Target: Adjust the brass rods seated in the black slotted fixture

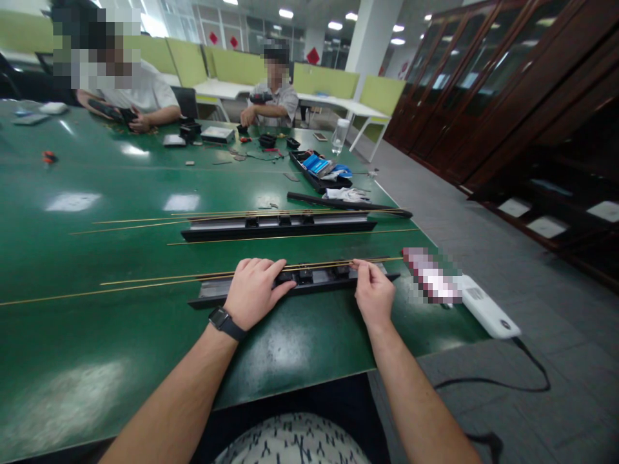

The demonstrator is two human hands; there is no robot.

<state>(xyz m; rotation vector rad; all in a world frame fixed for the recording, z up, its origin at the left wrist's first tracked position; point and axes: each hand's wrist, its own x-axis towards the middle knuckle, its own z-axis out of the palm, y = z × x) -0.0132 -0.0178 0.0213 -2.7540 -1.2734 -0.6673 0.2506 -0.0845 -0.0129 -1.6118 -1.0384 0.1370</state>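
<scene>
A long black rail (319, 279) with a grey inner face and small black blocks along it lies across the green table in front of me. My left hand (256, 289), a dark watch on its wrist, is laid over the rail's left half, fingers across the far side and thumb on the near side. Thin brass-coloured rods (149, 280) run along the rail and stick out far to the left. At the rail's right end, my right hand (373, 289) pinches a rod between thumb and fingertips. The fingertips of my left hand are partly hidden.
A second black rail (275, 227) with rods lies beyond. Farther back are a black tube (348, 205), a pale glove (345, 194) and a black tray (319, 171). A white corded device (488, 309) sits at the right edge. Two people work across the table (120, 348).
</scene>
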